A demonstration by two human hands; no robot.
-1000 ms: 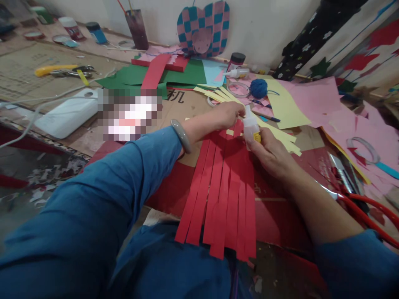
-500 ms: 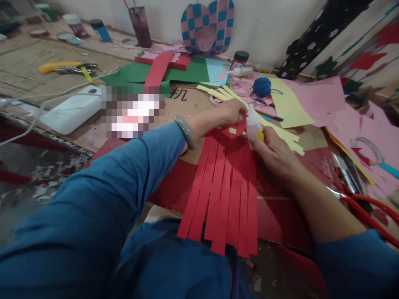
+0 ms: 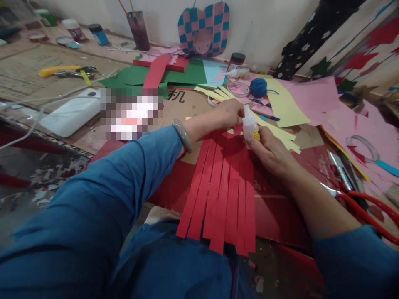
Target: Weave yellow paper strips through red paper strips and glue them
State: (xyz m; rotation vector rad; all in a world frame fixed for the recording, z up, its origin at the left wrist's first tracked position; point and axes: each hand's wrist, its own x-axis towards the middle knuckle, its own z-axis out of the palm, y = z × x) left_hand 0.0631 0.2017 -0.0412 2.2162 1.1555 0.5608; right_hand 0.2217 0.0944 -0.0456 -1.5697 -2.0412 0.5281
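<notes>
A fringe of long, narrow red paper strips (image 3: 221, 191) lies side by side on a red-printed cardboard sheet (image 3: 280, 211), running toward the person and ending in uneven cut ends. Their upper ends bunch together beneath the left hand (image 3: 229, 114), with pale yellow paper strips (image 3: 277, 129) fanning out just beyond. The right hand (image 3: 271, 153) grips a small white glue bottle (image 3: 251, 128) with a yellow label, its nozzle pointing upward and tilted toward the left hand.
</notes>
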